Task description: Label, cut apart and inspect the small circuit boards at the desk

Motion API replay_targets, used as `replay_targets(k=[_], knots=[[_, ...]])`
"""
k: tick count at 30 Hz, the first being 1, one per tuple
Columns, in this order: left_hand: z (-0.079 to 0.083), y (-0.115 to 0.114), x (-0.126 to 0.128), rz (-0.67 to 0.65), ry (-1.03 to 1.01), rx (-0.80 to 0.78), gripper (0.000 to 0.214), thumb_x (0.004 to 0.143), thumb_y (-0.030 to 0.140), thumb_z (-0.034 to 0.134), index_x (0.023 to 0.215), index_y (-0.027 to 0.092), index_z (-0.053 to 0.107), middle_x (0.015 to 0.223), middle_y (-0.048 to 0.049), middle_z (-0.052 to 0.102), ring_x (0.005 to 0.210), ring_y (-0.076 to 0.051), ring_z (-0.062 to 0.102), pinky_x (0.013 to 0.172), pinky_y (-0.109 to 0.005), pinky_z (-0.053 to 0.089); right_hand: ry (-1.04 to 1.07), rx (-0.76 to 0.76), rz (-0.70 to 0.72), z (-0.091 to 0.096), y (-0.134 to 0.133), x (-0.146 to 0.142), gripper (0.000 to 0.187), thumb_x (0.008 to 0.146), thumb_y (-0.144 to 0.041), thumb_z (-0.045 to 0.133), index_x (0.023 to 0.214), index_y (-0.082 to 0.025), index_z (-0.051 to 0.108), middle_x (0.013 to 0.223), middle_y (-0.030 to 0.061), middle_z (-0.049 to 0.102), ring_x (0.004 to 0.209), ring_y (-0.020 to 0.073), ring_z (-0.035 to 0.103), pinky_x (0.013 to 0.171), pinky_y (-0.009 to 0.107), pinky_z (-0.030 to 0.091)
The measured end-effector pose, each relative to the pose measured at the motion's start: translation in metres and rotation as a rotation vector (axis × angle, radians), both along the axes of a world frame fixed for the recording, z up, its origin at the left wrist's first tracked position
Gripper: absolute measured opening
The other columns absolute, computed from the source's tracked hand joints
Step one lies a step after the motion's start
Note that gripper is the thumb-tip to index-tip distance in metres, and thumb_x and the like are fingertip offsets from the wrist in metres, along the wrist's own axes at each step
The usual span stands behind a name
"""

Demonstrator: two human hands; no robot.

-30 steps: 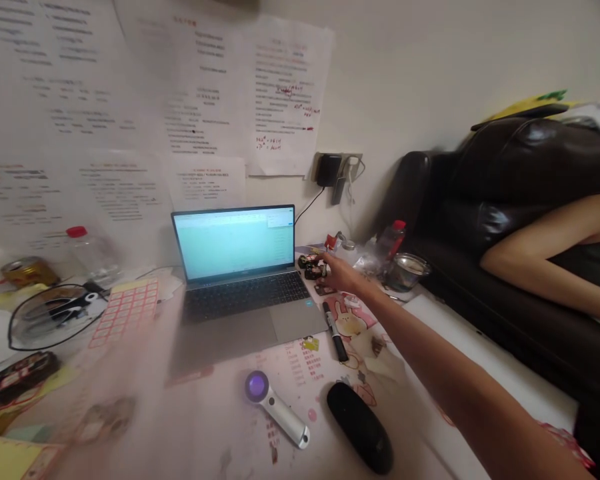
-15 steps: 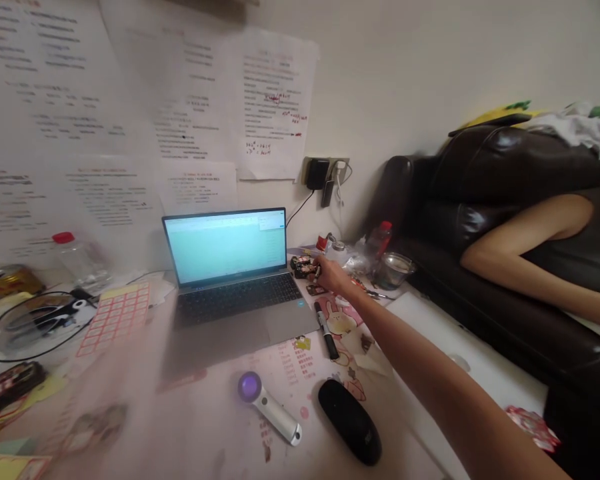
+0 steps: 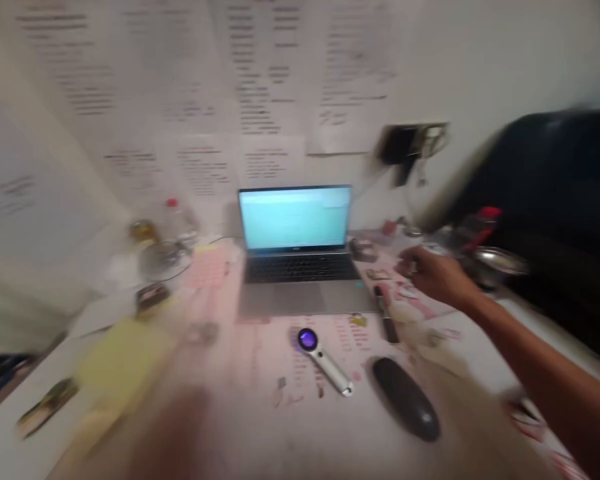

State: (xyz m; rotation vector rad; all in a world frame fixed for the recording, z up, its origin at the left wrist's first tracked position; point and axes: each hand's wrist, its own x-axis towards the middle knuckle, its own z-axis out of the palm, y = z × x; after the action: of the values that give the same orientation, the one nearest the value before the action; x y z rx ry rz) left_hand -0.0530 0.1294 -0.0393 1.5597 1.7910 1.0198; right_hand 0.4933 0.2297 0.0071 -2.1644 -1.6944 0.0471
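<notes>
The picture is smeared by motion. My right hand (image 3: 433,275) is stretched out over the table's right side, above the pink rabbit mat (image 3: 415,303) and right of the open laptop (image 3: 299,248). Its fingers look curled, but the blur hides whether anything is in them. A black marker (image 3: 386,321) lies just below the hand. A dark mouse (image 3: 405,399) and a silver handheld lamp with a purple lens (image 3: 323,359) lie nearer to me. My left hand is not in view.
Papers cover the wall behind the laptop. A wall socket with a charger (image 3: 410,143) is at upper right. A red-capped bottle (image 3: 477,223) and metal bowl (image 3: 497,261) stand beside a dark sofa (image 3: 555,200). Yellow notes (image 3: 123,357), a jar (image 3: 177,217) and clutter fill the left.
The view has swung left, so the laptop now sits mid-frame. My right hand has drawn back from the small dark items by the laptop's right corner toward me.
</notes>
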Motion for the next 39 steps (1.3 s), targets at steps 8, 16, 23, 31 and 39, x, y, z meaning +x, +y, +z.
replay_targets(k=[8, 16, 23, 31, 39], knots=[[0.020, 0.008, -0.040, -0.054, 0.257, 0.174, 0.025, 0.096, 0.045, 0.067, 0.108, 0.028, 0.082, 0.116, -0.0071, 0.082, 0.113, -0.033, 0.075, 0.104, -0.051, 0.060, 0.236, 0.042, 0.565, 0.007, -0.113, -0.116, 0.022, 0.097, -0.053, 0.066, 0.105, -0.035, 0.075, 0.098, 0.0054, 0.083, 0.076, 0.0257, 0.080, 0.064, 0.033, 0.064], [0.048, 0.107, -0.041, -0.585, 0.681, 0.077, 0.053, 0.085, 0.008, 0.065, 0.137, 0.021, 0.069, 0.141, -0.0121, 0.072, 0.134, -0.033, 0.063, 0.118, -0.048, 0.046, 0.373, -0.387, 0.755, 0.003, -0.156, -0.240, 0.017, 0.099, -0.030, 0.058, 0.103, -0.029, 0.075, 0.101, 0.0026, 0.082, 0.091, 0.0225, 0.078, 0.078, 0.029, 0.059], [0.051, 0.139, -0.051, -0.771, 0.632, -0.024, 0.025, 0.084, 0.032, 0.076, 0.108, 0.023, 0.078, 0.106, -0.0089, 0.079, 0.105, -0.031, 0.072, 0.097, -0.038, 0.050, 0.390, -0.427, 0.755, -0.020, -0.153, -0.253, 0.022, 0.101, -0.028, 0.050, 0.111, -0.027, 0.070, 0.107, 0.0063, 0.078, 0.098, 0.0265, 0.074, 0.084, 0.036, 0.054], [0.038, 0.065, 0.008, -0.877, 0.487, 0.005, 0.025, 0.083, 0.025, 0.071, 0.107, 0.026, 0.078, 0.100, -0.0084, 0.078, 0.099, -0.032, 0.070, 0.090, -0.038, 0.049, 0.488, -0.350, 0.632, -0.032, -0.150, -0.254, 0.024, 0.101, -0.026, 0.048, 0.117, -0.025, 0.065, 0.104, 0.0068, 0.079, 0.095, 0.0246, 0.075, 0.085, 0.037, 0.055], [0.039, 0.033, -0.008, -0.440, -0.090, -0.029, 0.042, 0.084, 0.034, 0.078, 0.125, 0.026, 0.078, 0.125, -0.0097, 0.078, 0.115, -0.033, 0.071, 0.104, -0.045, 0.052, 0.410, -0.284, 0.594, -0.040, -0.154, -0.245, 0.029, 0.103, -0.021, 0.047, 0.126, -0.024, 0.064, 0.108, 0.0071, 0.078, 0.097, 0.0233, 0.076, 0.085, 0.033, 0.056]])
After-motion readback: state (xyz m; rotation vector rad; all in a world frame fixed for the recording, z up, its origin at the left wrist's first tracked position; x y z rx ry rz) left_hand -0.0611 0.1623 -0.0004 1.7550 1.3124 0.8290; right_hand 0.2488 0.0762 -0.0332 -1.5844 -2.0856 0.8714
